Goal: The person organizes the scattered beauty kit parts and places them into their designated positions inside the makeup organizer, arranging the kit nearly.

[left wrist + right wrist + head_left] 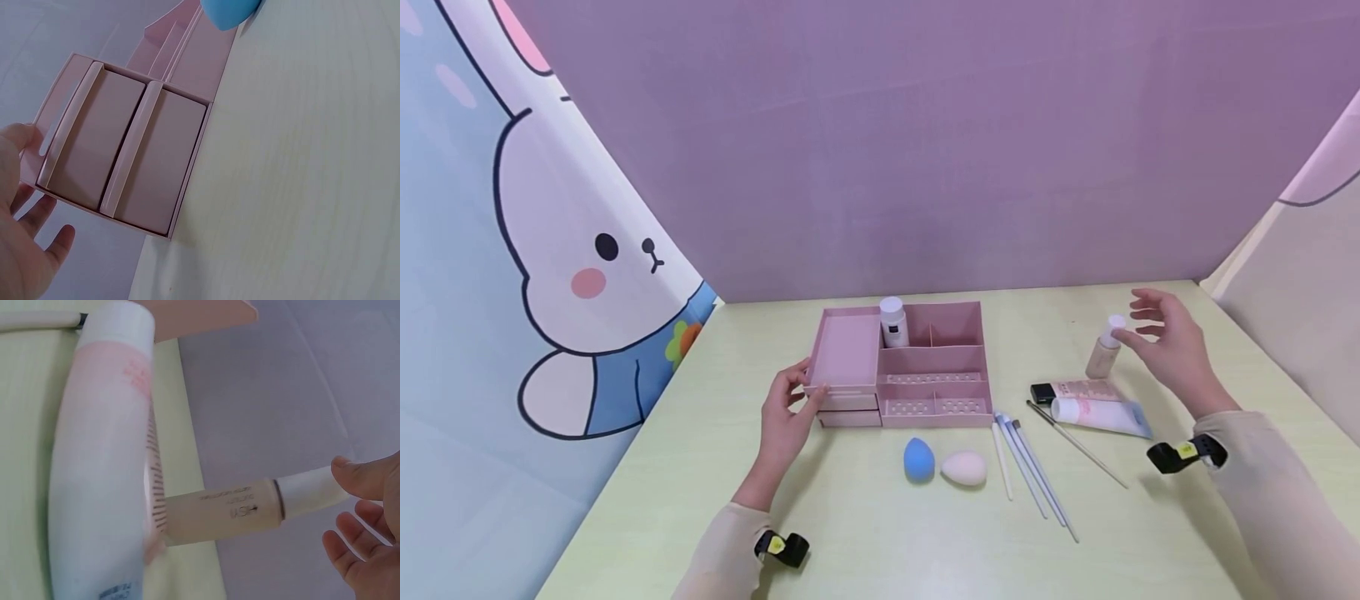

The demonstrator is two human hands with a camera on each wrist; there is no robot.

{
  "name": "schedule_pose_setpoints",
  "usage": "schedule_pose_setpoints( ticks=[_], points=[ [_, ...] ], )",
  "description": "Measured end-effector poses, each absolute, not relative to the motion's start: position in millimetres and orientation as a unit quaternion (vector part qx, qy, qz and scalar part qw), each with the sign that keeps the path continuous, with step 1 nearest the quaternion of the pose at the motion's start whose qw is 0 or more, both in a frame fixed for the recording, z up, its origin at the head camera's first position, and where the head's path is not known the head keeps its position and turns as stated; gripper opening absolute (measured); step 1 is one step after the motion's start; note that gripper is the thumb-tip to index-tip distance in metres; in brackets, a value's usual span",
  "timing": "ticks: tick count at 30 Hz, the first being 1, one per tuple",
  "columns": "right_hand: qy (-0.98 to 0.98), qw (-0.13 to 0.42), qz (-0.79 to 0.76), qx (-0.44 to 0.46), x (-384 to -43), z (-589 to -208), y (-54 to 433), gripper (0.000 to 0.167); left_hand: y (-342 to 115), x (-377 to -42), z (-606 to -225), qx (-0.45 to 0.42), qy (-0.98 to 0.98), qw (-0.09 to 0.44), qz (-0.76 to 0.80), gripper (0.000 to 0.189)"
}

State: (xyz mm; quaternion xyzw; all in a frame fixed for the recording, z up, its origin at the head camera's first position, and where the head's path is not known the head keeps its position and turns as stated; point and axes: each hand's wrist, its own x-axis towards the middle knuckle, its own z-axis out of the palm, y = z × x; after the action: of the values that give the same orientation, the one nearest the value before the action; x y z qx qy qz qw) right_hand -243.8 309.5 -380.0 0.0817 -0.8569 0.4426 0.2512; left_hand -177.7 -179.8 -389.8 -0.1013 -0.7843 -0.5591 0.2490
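Note:
My left hand (786, 421) holds the front left corner of a pink makeup organizer (985, 367), thumb on the front and fingers along the side. Two closed drawers (156, 162) face the left wrist camera. In the organizer's back row stands a white-capped bottle (893, 323). On the right, my right hand (1176, 350) is spread beside an upright foundation bottle (1102, 358). Its thumb is at the white cap (309, 489), while the other fingers stay apart from it. A white squeeze tube (1101, 415) and a beige tube with a black cap (1078, 391) lie nearest that bottle.
In front of the organizer lie a blue makeup sponge (919, 461) and a pale pink sponge (965, 468). Several makeup brushes (1037, 471) spread to their right, and one dark-tipped brush (1078, 443) lies by the tubes. A purple cloth backdrop (925, 150) rises behind the table.

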Motion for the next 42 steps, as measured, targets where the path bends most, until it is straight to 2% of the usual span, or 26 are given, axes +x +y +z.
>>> schedule_pose_setpoints(
  ticks=[11, 22, 42],
  points=[
    [-0.882, 0.194, 0.421, 0.082, -248.3, -394.8, 313.5, 0.058, -179.6, -178.3, -389.7, -0.101, -0.784, 0.254, -0.557, 0.021],
    [-0.888, 0.192, 0.413, 0.065, -248.3, -400.5, 313.3, 0.047, -179.1, -179.0, -391.7, -0.105, -0.787, 0.254, -0.552, 0.021],
    [-0.887, 0.187, 0.417, 0.061, -246.6, -401.2, 313.9, 0.044, -180.1, -179.4, -391.2, -0.106, -0.788, 0.255, -0.550, 0.021]
  ],
)
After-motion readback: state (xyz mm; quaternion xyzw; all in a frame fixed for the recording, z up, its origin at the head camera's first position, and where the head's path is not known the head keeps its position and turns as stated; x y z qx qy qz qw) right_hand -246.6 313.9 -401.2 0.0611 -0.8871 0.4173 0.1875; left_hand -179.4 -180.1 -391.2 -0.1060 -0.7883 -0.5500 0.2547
